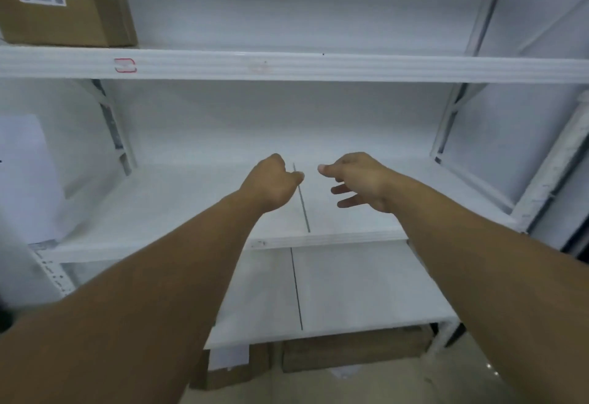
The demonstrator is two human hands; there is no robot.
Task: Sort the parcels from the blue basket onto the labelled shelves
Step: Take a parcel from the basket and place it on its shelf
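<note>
While the left grip (271,182) is curled on nothing and the right grip (360,180) slack-fingered over the middle shelf (191,199), no parcel is held; the blue basket, unseen, cannot be placed toward either.

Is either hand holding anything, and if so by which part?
Nothing is held. The left hand has its fingers curled under with no parcel showing; the right hand is loosely open. Both hover above the middle shelf.
</note>
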